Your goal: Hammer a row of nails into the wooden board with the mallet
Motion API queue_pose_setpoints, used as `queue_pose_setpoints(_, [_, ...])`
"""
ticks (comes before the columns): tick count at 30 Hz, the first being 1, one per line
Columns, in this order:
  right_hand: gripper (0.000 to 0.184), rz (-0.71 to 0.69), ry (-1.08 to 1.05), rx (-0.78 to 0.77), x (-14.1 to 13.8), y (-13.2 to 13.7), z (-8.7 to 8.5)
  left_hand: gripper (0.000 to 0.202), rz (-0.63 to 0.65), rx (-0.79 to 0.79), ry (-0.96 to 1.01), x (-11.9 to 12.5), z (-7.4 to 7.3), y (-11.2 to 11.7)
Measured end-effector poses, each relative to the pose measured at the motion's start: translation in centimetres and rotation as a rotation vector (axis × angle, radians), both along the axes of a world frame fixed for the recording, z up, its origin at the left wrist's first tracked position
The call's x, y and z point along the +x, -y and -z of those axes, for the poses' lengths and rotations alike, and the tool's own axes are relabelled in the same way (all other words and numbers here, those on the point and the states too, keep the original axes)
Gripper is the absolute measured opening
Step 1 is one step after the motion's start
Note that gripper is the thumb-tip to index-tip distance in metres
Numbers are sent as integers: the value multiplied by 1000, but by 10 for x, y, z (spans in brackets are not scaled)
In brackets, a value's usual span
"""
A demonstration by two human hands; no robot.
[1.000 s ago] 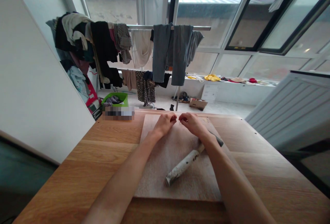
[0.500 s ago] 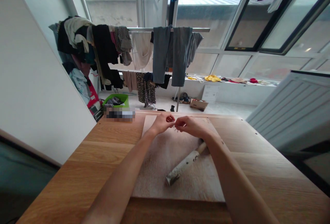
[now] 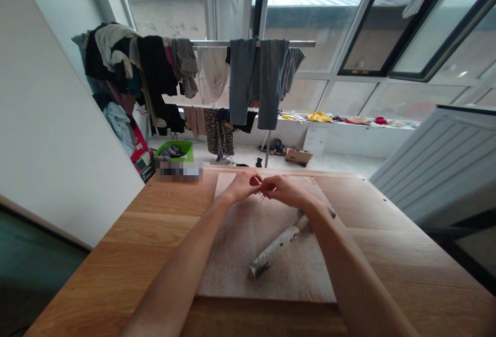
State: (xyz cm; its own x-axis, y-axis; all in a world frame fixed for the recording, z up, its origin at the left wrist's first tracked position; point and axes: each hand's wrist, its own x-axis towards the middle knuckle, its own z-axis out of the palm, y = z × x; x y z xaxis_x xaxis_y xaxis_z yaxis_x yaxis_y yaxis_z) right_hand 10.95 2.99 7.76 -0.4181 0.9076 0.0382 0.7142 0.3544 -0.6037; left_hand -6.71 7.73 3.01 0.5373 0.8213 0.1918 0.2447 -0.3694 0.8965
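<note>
My left hand and my right hand meet fingertip to fingertip over the far part of a pale board lying on the wooden table. Both hands are pinched closed around something small and thin that I cannot make out. A hammer with a whitish, worn handle lies slanted on the board under my right forearm; its dark head is mostly hidden behind the arm.
Beyond the table stands a clothes rack hung with garments in front of large windows. A green basket sits on the floor at the left. A white wall runs along the left and a white panel at the right.
My hands were slightly apart a second ago; they have come together until the fingertips touch. The hammer has stayed in place.
</note>
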Motion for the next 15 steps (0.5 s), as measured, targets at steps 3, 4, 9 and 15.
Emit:
queue_pose_setpoints(3, [18,-7,10,14,-1,1,-2,15,31,21,-61,-1,-2,2])
queue_pose_setpoints(4, [18,-12,13,19,-1,1,-3,14,39,20,-74,-1,-3,2])
queue_pose_setpoints(9, [17,-2,16,26,-1,2,-4,14,57,12,-92,-3,-5,4])
queue_pose_setpoints(15, [16,1,5,2,-2,3,-5,18,91,-43,-72,-6,-8,5])
